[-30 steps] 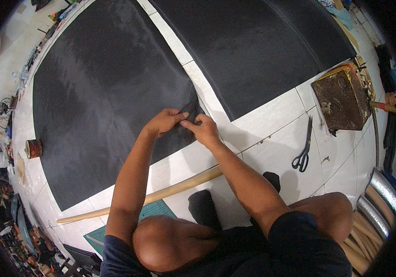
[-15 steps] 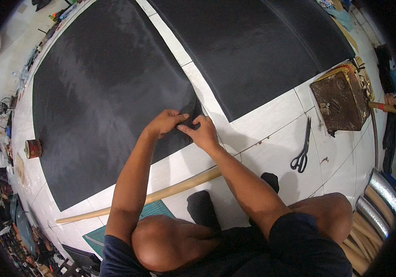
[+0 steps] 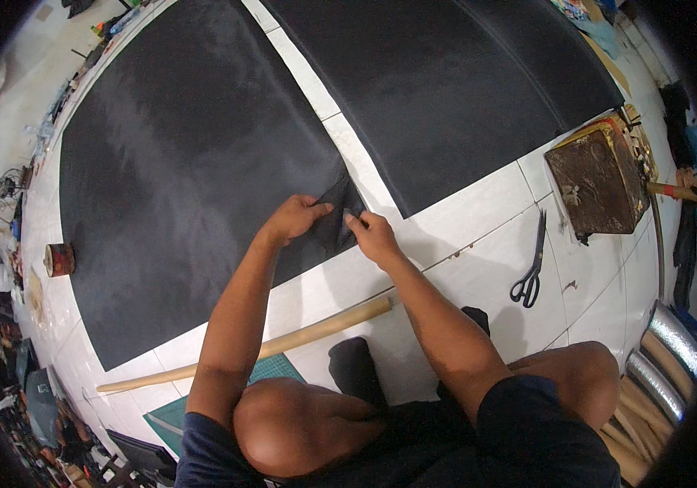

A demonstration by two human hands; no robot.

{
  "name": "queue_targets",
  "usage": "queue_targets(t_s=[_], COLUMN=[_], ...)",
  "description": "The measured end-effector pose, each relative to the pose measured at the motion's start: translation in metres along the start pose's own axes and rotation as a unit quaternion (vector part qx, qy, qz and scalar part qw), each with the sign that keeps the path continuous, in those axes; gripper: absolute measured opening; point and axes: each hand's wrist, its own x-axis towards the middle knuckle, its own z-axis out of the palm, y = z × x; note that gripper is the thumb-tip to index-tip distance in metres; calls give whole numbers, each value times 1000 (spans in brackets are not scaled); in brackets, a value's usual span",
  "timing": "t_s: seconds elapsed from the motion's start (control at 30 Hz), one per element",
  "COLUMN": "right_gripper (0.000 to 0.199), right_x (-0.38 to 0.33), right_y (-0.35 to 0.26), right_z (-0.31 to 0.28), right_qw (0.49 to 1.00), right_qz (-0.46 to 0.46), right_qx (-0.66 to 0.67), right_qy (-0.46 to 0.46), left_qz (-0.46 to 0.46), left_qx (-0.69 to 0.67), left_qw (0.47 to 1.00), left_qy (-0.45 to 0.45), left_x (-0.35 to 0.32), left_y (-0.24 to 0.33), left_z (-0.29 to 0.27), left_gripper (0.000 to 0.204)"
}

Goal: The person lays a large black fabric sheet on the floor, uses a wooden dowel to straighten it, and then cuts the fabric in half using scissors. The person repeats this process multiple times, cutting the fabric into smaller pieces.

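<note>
A large black fabric sheet (image 3: 186,163) is spread over the white tiles. My left hand (image 3: 293,218) pinches it near its lower right corner, thumb on top. Close beside it, my right hand (image 3: 374,236) grips the corner between thumb and fingers. The cloth between them is lifted and creased, and a thinner-looking dark layer shows there; whether it is a separate layer I cannot tell. Beyond a narrow strip of tile lies a second black fabric sheet (image 3: 446,98), untouched. Black-handled scissors (image 3: 529,276) lie to the right of my right forearm.
A long tan tube (image 3: 316,327) and a green cutting mat (image 3: 279,368) lie near my knee. At the left sheet edge stands a small tin (image 3: 59,260). A worn brown box-like container (image 3: 596,183) is at right, with silver and tan rolls (image 3: 666,366) nearer.
My hands have drawn a little apart, the right one moving rightward with the corner. The fold between them has opened wider.
</note>
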Motion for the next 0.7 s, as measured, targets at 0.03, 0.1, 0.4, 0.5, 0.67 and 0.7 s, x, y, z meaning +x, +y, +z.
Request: queue_targets(t_s=[0.03, 0.1, 0.4, 0.5, 0.67, 0.7], right_gripper=[46, 48, 44, 42, 39, 39], right_x=[1, 1, -16, -12, -8, -5], right_y=[1, 2, -32, -22, -5, -1], right_z=[0, 2, 10, 16, 13, 8], right_qw=[997, 976, 989, 991, 987, 991], right_qz=[-2, -7, -94, -95, -126, -108], right_qx=[63, 188, -68, -26, -35, -33], right_qy=[37, 110, 88, 95, 93, 66], left_qz=[-9, 6, 5, 0, 1, 4], left_qx=[-3, -32, -36, -51, -53, -50], left_qw=[1000, 999, 998, 998, 998, 998], left_qy=[-1, -11, -51, -48, -40, -32], left_x=[-3, 9, 15, 15, 6, 7], left_y=[5, -2, -10, -12, -6, -7], left_z=[1, 4, 1, 1, -1, 0], left_gripper=[33, 33, 32, 31, 31, 31])
